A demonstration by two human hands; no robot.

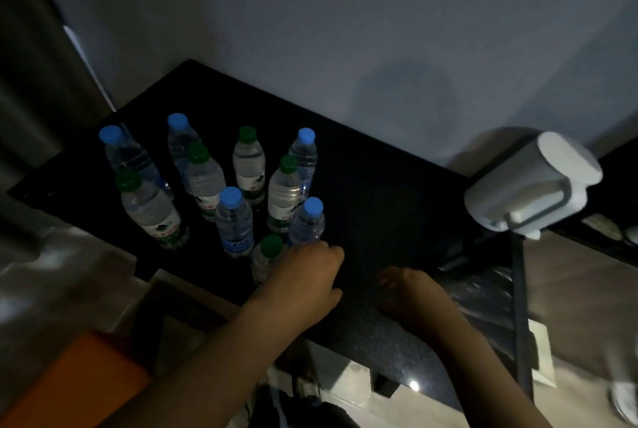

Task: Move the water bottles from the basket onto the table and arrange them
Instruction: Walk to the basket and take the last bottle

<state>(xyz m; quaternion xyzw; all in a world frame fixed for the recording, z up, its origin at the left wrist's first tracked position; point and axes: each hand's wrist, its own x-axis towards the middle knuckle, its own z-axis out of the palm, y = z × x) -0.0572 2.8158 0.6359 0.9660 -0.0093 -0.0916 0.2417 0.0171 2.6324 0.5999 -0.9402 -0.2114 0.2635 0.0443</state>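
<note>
Nearest, the upright green-capped bottle (268, 256) stands at nine o'clock against the left hand (305, 277), grip unclear; the right hand (409, 291) rests loosely curled, empty.

Water bottles (152, 210): labels (166, 225) bear print, too dim and blurred to read.

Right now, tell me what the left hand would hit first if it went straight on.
Probably the nearest blue-capped bottle, just beyond the left hand; depth is unclear, so it might slide past over bare table.
</note>
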